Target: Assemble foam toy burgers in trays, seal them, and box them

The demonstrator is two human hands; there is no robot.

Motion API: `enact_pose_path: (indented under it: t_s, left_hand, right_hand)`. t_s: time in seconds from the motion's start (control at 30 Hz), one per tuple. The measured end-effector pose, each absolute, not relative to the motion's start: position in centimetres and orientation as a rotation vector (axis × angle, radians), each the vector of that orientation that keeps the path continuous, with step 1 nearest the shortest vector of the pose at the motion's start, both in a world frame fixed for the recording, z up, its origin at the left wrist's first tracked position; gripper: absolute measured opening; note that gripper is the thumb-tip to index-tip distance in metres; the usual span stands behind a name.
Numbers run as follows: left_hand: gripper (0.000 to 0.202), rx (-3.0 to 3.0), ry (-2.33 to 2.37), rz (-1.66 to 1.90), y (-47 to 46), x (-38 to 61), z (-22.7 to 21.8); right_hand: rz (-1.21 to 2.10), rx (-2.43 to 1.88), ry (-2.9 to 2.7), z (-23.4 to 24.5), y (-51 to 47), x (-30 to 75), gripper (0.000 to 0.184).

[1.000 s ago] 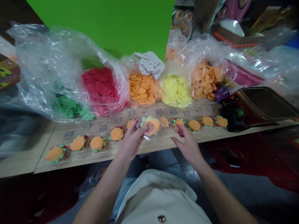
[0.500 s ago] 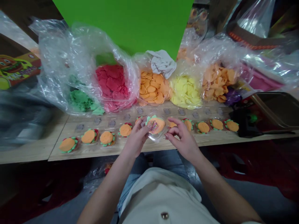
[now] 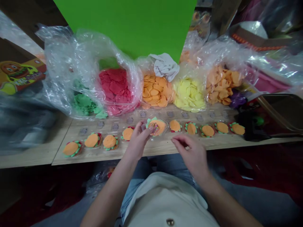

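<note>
My left hand [image 3: 139, 135] grips a clear plastic box [image 3: 162, 130] just above the table's front part. Inside the box is a toy-like burger [image 3: 157, 126] with an orange bun top and a green frilly edge; a small printed label shows near my thumb. My right hand [image 3: 189, 148] is apart from the box, to its right and lower, with thumb and forefinger pinched together. Whatever is between those fingertips, if anything, is too small to make out. Similar burgers in open clear boxes line the table on both sides, such as one [image 3: 110, 142] at left and one [image 3: 175, 125] at right.
Behind the boxes stand plastic bags of green pieces [image 3: 84, 104], red pieces [image 3: 115, 85], orange discs [image 3: 156, 90], yellow pieces [image 3: 189, 93] and orange pieces [image 3: 222, 85]. A crumpled white cloth [image 3: 166, 66] lies on top. A dark tray [image 3: 281, 110] is at right.
My right hand has left the side of the clear box and moved down toward me, fingers now pinched. The left hand still holds the box in nearly the same place.
</note>
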State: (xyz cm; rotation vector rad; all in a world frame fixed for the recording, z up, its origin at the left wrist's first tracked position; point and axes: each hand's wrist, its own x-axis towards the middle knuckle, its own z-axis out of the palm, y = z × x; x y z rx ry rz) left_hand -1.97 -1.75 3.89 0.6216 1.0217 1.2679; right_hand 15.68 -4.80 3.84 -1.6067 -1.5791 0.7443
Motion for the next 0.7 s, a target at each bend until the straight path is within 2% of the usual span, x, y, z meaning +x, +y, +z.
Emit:
enact_pose_path:
  t_s: [0.13,0.23,0.33,0.43,0.5,0.6,0.7]
  left_hand:
    - [0.034,0.728,1.072,1.275,-2.2,-2.1,4.2]
    - [0.035,0.741,1.109,1.264,-3.2,-2.9,4.5]
    - [0.042,0.662,1.126,1.245,-4.3,-6.0,4.1]
    - [0.043,0.468,1.317,1.383,-4.3,-13.4,3.1]
    - [0.031,0.297,1.59,1.552,-3.6,-20.4,2.9]
    - [0.015,0.158,1.723,1.656,-1.9,-30.0,3.2]
    - [0.009,0.099,1.75,1.678,-0.2,-34.8,3.5]
  right_hand:
    - [1.372,-1.418,-1.355,3.5,-3.8,13.6,0.023]
    - [1.679,-1.171,-1.237,2.7,-2.8,12.3,0.023]
    - [1.892,-1.038,-1.446,2.4,-2.6,10.6,0.025]
    - [1.772,-1.036,-1.966,2.3,-3.2,8.6,0.031]
    - [1.668,-1.019,-2.187,2.0,-4.0,7.5,0.037]
    - [1.732,-1.003,-2.208,1.2,-5.0,6.4,0.037]
    - [1.68,-0.954,-2.259,0.2,-5.4,5.9,0.029]
